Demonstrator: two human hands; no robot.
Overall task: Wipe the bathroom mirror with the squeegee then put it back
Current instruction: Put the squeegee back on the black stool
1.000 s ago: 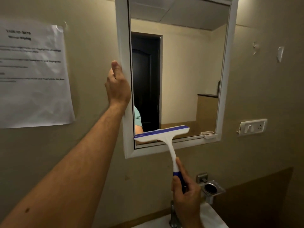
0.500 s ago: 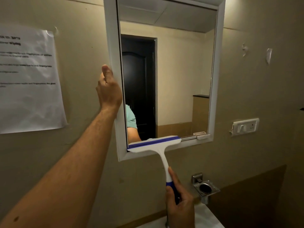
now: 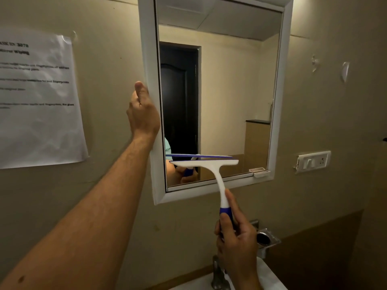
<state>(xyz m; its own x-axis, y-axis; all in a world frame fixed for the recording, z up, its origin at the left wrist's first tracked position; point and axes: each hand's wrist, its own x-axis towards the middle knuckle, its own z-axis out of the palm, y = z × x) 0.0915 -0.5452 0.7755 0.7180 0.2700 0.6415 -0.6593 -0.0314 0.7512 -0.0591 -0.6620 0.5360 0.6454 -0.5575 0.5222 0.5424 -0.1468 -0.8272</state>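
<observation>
A white-framed mirror (image 3: 280,80) hangs on the beige wall. My left hand (image 3: 142,114) grips the mirror's left frame edge, thumb up. My right hand (image 3: 234,235) is closed around the blue grip of a white squeegee (image 3: 211,166). The squeegee's blade lies level against the lower left part of the glass, a little above the bottom frame. The blade's blue edge and my hand are reflected in the glass.
A printed paper sheet (image 3: 37,101) is taped to the wall at left. A white switch plate (image 3: 313,162) sits right of the mirror. Below are a metal holder (image 3: 266,239), a tap (image 3: 217,275) and the white basin rim (image 3: 270,275). A small white tray (image 3: 259,173) rests on the frame's lower right corner.
The squeegee blade dropped to the bottom frame half a second ago and now sits higher on the glass again. My left hand keeps its hold on the frame.
</observation>
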